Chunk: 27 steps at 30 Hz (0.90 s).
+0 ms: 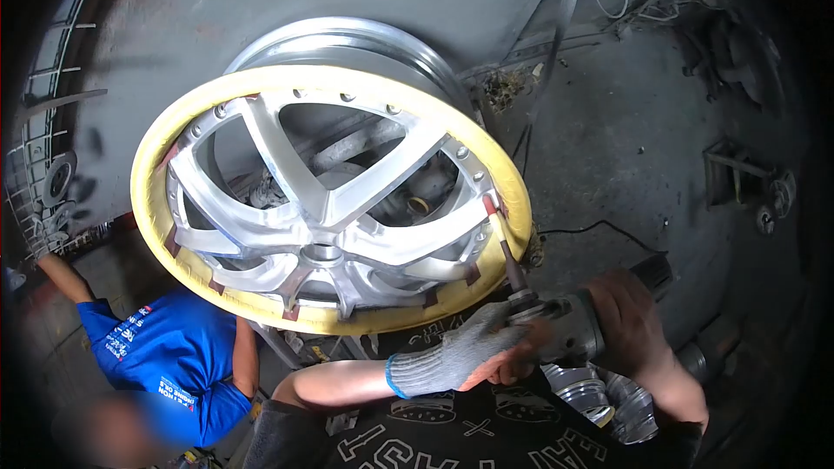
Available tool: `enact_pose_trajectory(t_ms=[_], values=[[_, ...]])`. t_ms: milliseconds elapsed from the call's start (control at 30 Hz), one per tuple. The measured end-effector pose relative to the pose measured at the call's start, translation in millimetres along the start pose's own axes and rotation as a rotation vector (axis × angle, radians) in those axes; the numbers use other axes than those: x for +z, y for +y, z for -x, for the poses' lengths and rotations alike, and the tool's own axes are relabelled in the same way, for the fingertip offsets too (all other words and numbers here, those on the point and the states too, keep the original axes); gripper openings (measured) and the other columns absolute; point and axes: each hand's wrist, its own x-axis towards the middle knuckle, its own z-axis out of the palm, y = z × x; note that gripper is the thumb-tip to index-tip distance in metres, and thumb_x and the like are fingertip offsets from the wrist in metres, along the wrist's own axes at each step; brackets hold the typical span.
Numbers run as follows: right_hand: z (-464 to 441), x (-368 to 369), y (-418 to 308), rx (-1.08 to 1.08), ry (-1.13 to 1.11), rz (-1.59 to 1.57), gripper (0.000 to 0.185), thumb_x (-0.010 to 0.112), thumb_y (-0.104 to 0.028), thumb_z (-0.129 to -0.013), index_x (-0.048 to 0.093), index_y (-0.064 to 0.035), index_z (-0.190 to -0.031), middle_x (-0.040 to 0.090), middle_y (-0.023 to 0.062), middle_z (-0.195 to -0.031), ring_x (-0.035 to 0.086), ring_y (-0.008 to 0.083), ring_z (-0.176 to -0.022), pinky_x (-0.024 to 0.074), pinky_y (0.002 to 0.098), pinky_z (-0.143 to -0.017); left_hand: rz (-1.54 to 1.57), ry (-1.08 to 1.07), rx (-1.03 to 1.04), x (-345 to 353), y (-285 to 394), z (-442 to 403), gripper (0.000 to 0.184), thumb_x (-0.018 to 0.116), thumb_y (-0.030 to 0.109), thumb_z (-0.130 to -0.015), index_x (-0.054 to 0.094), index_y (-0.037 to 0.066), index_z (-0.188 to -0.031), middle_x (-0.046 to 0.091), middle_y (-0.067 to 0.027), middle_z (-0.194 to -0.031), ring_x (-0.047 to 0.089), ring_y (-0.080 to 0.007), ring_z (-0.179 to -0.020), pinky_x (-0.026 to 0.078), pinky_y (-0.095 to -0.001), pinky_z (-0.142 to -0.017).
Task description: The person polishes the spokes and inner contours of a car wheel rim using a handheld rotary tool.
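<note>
A silver alloy wheel stands tilted in front of me, its rim edge covered with yellow tape and small dark red patches. My left hand, in a grey glove with a blue cuff, is closed round the front of a power tool. My right hand, slightly blurred, grips the tool's rear body. From the tool a long narrow shaft with a red tip reaches the end of a spoke near the taped edge at the right. The glove's fingertips are partly hidden.
A person in a blue shirt is at the lower left, beside a wire rack. More silver wheels lie below the tool. A black cable runs over the floor, and a metal stand is at the right.
</note>
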Motion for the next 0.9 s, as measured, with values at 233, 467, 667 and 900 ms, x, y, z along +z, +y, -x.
enact_pose_trajectory(t_ms=[233,467,667,900], values=[[4,6,-9,-0.014,-0.032,-0.001,0.044,0.067,-0.009,-0.07,0.054,0.0042,-0.11,0.061,0.0204,-0.1,0.063,0.0387,-0.089,0.0525,0.0488,-0.08,0.072,0.007,-0.055,-7,1,11,0.05,0.045,0.05,-0.104,0.047,0.007,-0.13,0.056,-0.0066,-0.097,0.058,-0.0195,-0.075,0.049,-0.0259,-0.062],[5,14,-32,-0.004,0.006,0.005,0.042,0.066,-0.008,-0.071,0.054,0.0042,-0.109,0.061,0.0207,-0.1,0.063,0.0381,-0.088,0.0523,0.0491,-0.08,0.189,-0.047,-0.039,-6,-3,30,0.046,0.05,0.038,-0.101,0.045,0.009,-0.136,0.058,-0.0045,-0.099,0.061,-0.0161,-0.073,0.05,-0.0236,-0.057],[6,26,-51,-0.018,0.019,0.038,0.039,0.065,-0.008,-0.072,0.054,0.0039,-0.107,0.062,0.02,-0.099,0.064,0.0363,-0.087,0.0526,0.048,-0.078,0.192,-0.044,-0.071,-11,4,48,0.042,0.061,0.021,-0.097,0.047,0.01,-0.135,0.059,-0.0012,-0.095,0.063,-0.012,-0.072,0.047,-0.0208,-0.052],[5,40,-76,-0.007,0.033,0.039,0.036,0.065,-0.007,-0.072,0.055,0.0037,-0.105,0.062,0.0185,-0.097,0.064,0.0351,-0.085,0.0525,0.0462,-0.077,0.086,-0.026,-0.133,-33,-6,63,0.048,0.042,0.043,-0.104,0.044,0.006,-0.134,0.054,-0.0049,-0.091,0.06,-0.0127,-0.065,0.054,-0.0323,-0.068]])
